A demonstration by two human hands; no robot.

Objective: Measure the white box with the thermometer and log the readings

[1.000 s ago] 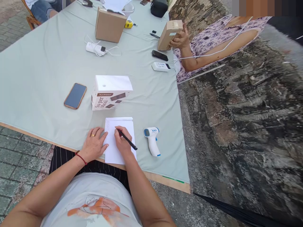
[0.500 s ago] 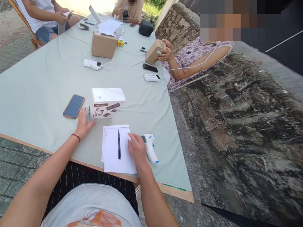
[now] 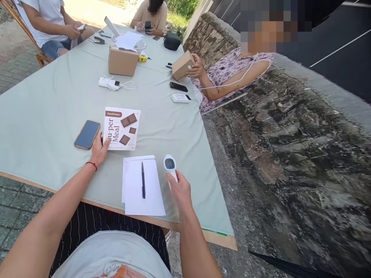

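Observation:
My left hand (image 3: 100,150) grips the lower left edge of a white box (image 3: 127,133) printed with brown chocolate pieces, its thumb on the front face. The box is tilted so that its printed front faces me. In my right hand (image 3: 181,188) is a white infrared thermometer (image 3: 169,163), held by its handle with the small screen towards me. Between the hands lie white sheets of paper (image 3: 150,200) with a black pen (image 3: 143,179) on top. Left of the box rests a smartphone (image 3: 87,134).
A cardboard box (image 3: 123,61) with papers on it stands farther back on the cloth-covered table (image 3: 58,112). A white device with a cable (image 3: 108,83) lies before it. At right, a person holds a small carton (image 3: 182,66). Two more people sit at the far end.
My right hand has picked up the thermometer from the table and turned its screen towards me. My left hand has taken hold of the white box, which now tilts with its front up.

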